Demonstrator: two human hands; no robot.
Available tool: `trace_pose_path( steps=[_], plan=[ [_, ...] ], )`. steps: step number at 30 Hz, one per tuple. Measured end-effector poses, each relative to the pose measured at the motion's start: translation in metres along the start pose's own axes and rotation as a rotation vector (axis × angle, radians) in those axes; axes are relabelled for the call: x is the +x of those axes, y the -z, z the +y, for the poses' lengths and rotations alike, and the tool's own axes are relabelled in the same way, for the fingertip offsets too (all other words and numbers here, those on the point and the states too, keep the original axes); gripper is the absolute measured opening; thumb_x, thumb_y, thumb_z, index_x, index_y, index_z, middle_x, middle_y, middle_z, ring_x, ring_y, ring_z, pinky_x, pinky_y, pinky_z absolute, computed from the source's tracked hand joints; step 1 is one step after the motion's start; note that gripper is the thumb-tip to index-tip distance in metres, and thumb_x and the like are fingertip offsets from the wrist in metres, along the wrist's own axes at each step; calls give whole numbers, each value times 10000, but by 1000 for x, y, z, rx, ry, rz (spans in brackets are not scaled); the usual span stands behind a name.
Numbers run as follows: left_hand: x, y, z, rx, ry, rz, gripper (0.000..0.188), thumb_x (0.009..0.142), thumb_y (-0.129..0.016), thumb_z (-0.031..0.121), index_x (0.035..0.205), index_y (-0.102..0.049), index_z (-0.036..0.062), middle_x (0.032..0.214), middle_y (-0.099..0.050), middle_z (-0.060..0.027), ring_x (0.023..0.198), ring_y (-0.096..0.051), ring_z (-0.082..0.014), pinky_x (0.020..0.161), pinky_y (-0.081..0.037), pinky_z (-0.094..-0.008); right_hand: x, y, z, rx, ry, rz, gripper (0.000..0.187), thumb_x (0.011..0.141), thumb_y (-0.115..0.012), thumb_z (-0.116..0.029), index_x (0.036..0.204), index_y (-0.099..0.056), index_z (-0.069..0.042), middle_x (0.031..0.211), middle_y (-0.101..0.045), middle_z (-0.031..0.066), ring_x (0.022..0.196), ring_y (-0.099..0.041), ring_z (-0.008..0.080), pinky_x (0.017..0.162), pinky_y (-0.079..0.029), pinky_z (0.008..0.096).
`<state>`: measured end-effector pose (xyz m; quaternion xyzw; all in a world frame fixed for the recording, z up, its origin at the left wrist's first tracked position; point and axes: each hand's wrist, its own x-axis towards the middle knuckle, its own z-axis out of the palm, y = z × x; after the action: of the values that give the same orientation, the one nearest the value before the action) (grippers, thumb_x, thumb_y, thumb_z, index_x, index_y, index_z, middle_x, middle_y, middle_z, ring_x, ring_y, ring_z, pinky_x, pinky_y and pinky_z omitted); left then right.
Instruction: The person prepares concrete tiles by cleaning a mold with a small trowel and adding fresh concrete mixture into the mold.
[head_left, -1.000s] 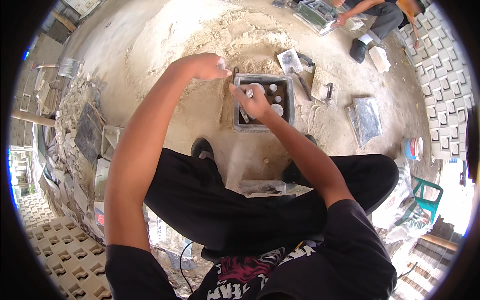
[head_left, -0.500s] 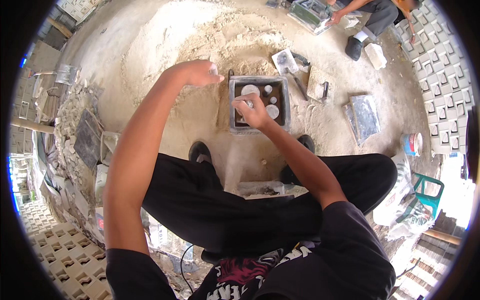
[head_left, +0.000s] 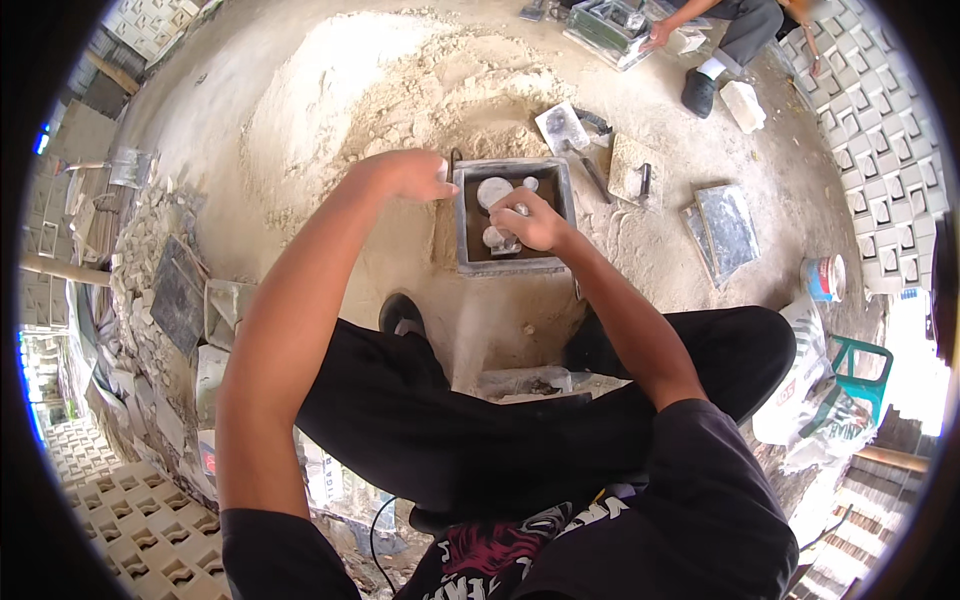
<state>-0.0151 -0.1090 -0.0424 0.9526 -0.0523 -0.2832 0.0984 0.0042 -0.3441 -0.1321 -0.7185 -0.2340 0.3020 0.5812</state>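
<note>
A square, dark grey mould frame (head_left: 463, 225) rests on the dusty ground in front of me. Within it, a large pale disc (head_left: 494, 192) and several smaller round pieces sit on a brown bed. My right hand (head_left: 535, 222) is over the inside of the frame with its fingers curled closed; a whitish bit shows at them, but I cannot make out what it is. Under that hand, a smaller disc (head_left: 493, 237) is partly covered. My left hand (head_left: 415, 175) hovers just beside the frame's far left corner, fingers bent, thumb apart from them, whitish dust on the fingertips.
Behind the frame spreads a heap of pale sand (head_left: 400, 90). To the right lie a trowel (head_left: 590, 172), a board with a handle (head_left: 635, 172) and grey slabs (head_left: 728, 232). A bucket (head_left: 824, 278) stands farther right. A co-worker's hand (head_left: 660, 35) holds another mould.
My right hand has moved right and slightly nearer within the frame, uncovering the large disc and covering others. My left hand has come nearer and right, close to the frame's corner.
</note>
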Motion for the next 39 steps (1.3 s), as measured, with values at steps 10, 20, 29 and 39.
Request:
trace_pose_path(
  steps=[10, 20, 29, 39],
  plan=[
    [3, 30, 31, -95, 23, 17, 476, 920, -528, 497, 1106, -614, 67, 903, -668, -155, 851, -648, -285, 778, -486, -427, -14, 18, 16, -35, 145, -23, 240, 805, -606, -199, 776, -676, 29, 793, -658, 123, 773, -615, 161, 728, -486, 303],
    [18, 24, 40, -97, -47, 51, 481, 905, -552, 494, 1098, -617, 58, 982, -673, -165, 938, -642, -293, 806, -487, -412, -16, 7, 22, -40, 224, 231, 265, 848, -520, -155, 697, -626, 35, 554, -559, 59, 565, -521, 97, 530, -422, 291],
    [20, 17, 33, -48, -37, 68, 467, 905, -556, 476, 1097, -621, 56, 998, -671, -179, 936, -641, -306, 809, -481, -421, 1, -7, -1, -131, 327, 474, 215, 837, -548, -122, 755, -633, 57, 619, -577, 217, 544, -574, 202, 562, -444, 349],
    [-1, 24, 20, -56, 36, 64, 479, 904, -549, 490, 1095, -621, 57, 914, -673, -146, 813, -649, -264, 749, -493, -400, 5, -14, 9, -196, 326, 596, 244, 881, -548, -133, 730, -617, 45, 596, -550, 229, 490, -520, 306, 525, -436, 361]
  ],
)
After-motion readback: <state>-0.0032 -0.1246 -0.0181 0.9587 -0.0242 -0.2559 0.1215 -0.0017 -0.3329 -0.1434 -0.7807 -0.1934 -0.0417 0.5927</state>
